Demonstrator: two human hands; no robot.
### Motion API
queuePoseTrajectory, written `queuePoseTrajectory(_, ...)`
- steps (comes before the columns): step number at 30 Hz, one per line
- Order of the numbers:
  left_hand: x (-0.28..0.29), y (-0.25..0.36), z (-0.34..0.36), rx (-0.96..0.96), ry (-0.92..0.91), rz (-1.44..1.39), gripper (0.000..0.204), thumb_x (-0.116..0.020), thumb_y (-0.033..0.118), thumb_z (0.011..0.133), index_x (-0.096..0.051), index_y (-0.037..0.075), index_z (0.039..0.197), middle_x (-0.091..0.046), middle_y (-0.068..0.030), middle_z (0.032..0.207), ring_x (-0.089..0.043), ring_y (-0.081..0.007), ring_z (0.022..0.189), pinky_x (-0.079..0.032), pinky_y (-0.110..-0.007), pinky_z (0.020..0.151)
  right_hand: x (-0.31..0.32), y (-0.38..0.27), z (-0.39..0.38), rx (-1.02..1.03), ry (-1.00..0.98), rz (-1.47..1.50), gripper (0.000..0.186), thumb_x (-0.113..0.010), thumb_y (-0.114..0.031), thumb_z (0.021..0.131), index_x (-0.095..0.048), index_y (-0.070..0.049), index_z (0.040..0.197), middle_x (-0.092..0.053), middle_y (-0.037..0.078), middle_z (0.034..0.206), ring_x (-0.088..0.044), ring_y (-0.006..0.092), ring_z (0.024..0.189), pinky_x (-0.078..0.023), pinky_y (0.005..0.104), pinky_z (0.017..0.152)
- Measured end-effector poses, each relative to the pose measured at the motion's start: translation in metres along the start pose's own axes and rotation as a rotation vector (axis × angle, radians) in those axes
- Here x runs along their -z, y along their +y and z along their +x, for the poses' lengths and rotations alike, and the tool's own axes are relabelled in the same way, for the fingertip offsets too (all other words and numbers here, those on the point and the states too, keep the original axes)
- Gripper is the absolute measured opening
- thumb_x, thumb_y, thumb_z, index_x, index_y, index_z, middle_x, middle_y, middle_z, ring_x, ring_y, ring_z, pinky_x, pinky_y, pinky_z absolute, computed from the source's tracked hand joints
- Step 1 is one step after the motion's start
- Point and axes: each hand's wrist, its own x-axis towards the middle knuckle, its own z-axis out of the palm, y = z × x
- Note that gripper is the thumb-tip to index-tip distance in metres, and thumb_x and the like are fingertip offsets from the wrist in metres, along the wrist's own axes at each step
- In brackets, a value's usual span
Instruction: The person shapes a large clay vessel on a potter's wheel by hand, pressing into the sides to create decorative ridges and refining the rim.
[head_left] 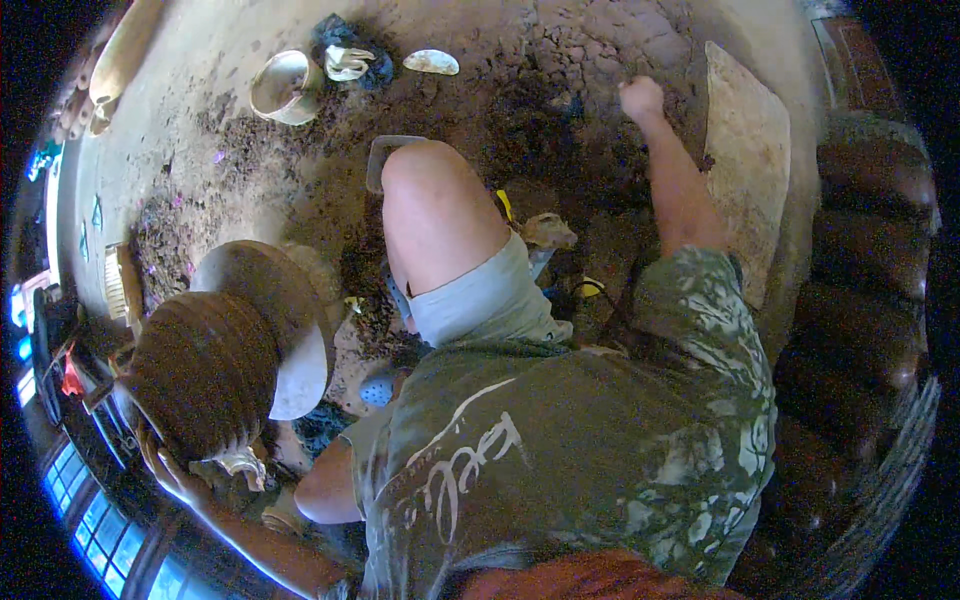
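A large brown clay pot [205, 365] with ridged walls stands at the left, against a round disc [308, 310] at its base. Along the pot's outer side, near its lower left edge, lies my left hand [160, 462], fingers stretched out and partly hidden. My right arm reaches far forward. At its end my right hand [642, 98] is closed in a fist over the dark clay [590, 60] spread on the floor. Whatever that fist holds, if anything, is hidden.
A pale bucket [284, 88] stands at the far left, near a white cloth [348, 64] on dark plastic. A whitish board [750, 150] lies right of my right arm, before a dark brown sofa [860, 280]. A clear container [385, 160] sits behind my knee.
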Motion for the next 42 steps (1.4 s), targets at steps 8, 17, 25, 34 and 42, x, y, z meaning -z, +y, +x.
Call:
queuePoseTrajectory(8,-0.007,0.002,0.001,0.011,-0.004,-0.008,0.051,-0.063,0.030,0.103,-0.055,0.002,0.144,-0.050,-0.0202,0.153,-0.047,-0.0314,0.141,-0.034,-0.040,0.121,0.043,-0.031,0.020,-0.184,-0.175,0.025,0.029,-0.063,-0.027,0.091,-0.078,-0.004,0.099,-0.075,0.022,0.105,-0.073,0.0402,0.101,-0.059,0.0495,0.089)
queuePoseTrajectory(17,-0.007,0.001,0.010,0.012,-0.007,-0.001,0.050,-0.063,0.029,0.103,-0.056,0.002,0.144,-0.050,-0.0200,0.153,-0.048,-0.0311,0.141,-0.034,-0.040,0.121,0.017,-0.002,-0.029,0.278,-0.426,-0.074,0.033,-0.055,-0.029,0.098,-0.073,-0.001,0.105,-0.074,0.024,0.105,-0.071,0.0433,0.099,-0.057,0.0524,0.089)
queuePoseTrajectory(25,-0.002,0.006,0.009,0.020,-0.014,0.024,0.049,-0.063,0.028,0.103,-0.056,0.002,0.144,-0.051,-0.0198,0.153,-0.048,-0.0309,0.141,-0.034,-0.040,0.121,0.096,0.033,-0.048,-0.394,-0.117,0.252,0.041,-0.060,-0.043,0.096,-0.072,-0.015,0.122,-0.073,0.022,0.114,-0.070,0.0425,0.105,-0.056,0.0512,0.090)
queuePoseTrajectory(34,0.009,-0.004,0.000,0.035,-0.019,0.057,0.048,-0.063,0.027,0.103,-0.056,0.002,0.144,-0.051,-0.0196,0.152,-0.048,-0.0307,0.141,-0.034,-0.040,0.121,-0.011,0.130,0.013,-0.153,-0.383,-0.165,0.038,-0.060,-0.037,0.095,-0.076,-0.006,0.110,-0.074,0.021,0.112,-0.072,0.0393,0.106,-0.059,0.0489,0.088)
queuePoseTrajectory(42,0.009,-0.006,0.004,0.034,-0.018,0.069,0.048,-0.063,0.026,0.103,-0.057,0.002,0.143,-0.052,-0.0194,0.152,-0.048,-0.0304,0.140,-0.034,-0.040,0.121,-0.020,0.141,0.027,-0.044,-0.351,-0.216,0.039,-0.060,-0.035,0.095,-0.075,-0.002,0.109,-0.074,0.021,0.112,-0.071,0.0390,0.108,-0.058,0.0498,0.090)
